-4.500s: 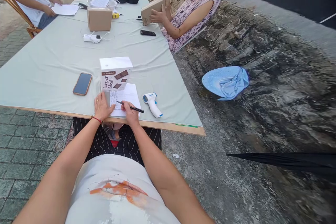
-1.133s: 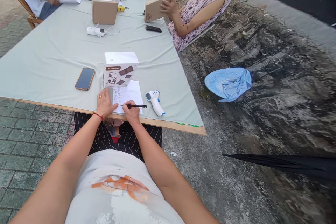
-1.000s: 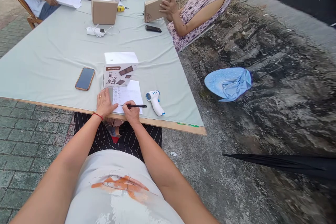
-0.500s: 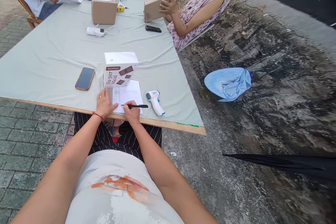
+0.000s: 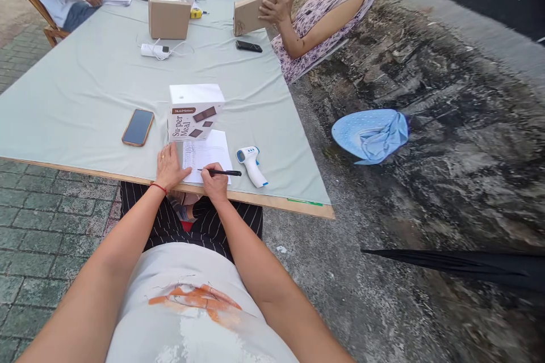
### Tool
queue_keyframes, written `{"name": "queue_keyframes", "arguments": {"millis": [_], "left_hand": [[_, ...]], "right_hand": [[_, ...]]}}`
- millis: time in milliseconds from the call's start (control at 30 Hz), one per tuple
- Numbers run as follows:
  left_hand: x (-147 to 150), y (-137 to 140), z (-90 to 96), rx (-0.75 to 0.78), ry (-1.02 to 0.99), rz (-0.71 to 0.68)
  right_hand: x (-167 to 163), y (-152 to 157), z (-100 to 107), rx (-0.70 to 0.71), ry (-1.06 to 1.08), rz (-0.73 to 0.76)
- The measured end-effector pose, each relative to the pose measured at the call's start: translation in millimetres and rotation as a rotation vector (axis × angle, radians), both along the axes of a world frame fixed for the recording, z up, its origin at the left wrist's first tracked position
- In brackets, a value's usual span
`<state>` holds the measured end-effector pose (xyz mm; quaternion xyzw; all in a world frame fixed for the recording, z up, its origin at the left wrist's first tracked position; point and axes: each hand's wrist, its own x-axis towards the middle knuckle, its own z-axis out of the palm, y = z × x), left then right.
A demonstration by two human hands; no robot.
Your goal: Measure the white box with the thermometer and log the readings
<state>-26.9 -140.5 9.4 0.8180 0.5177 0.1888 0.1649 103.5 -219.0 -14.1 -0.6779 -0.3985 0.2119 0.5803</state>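
Observation:
A black pen (image 5: pixel 225 172) is gripped in my right hand (image 5: pixel 215 184), its tip on a white sheet of paper (image 5: pixel 215 153) with dense writing down its left side. My left hand (image 5: pixel 170 167) lies flat with fingers out at the sheet's left edge, the thumb touching the paper. Just beyond the hands a white "Super Meal" box (image 5: pixel 196 113) stands upright at the paper's far edge. Right of the paper lies a white and blue infrared thermometer (image 5: pixel 252 167). To the left of the box is a smartphone (image 5: pixel 138 127) with its screen dark.
Farther along the cloth-covered table (image 5: pixel 85 108) are a cardboard box (image 5: pixel 169 19), a white device with a cable (image 5: pixel 154 50) and a black phone (image 5: pixel 248 46). A co-worker at right holds a brown box (image 5: pixel 254 11). A blue hat (image 5: pixel 370 136) lies beyond the table's right edge.
My right hand and the pen have shifted very slightly right along the paper. The co-worker at right has raised a second hand holding a small dark object. The left co-worker's papers are lower.

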Motion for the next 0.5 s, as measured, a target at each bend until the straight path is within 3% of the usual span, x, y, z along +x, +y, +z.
{"name": "queue_keyframes", "arguments": {"millis": [133,267,500], "left_hand": [[-1.1,1.7,-2.1,0.004,-0.027,0.002],[-4.7,3.2,-5.5,-0.002,-0.061,-0.020],[-9.5,18.5,-11.3,-0.011,-0.288,0.048]], "right_hand": [[6.9,2.4,-4.8,0.077,0.013,-0.045],[34.6,11.1,-4.9,0.083,-0.235,-0.023],[86.6,42.9,-6.1,-0.212,-0.628,0.088]]}}
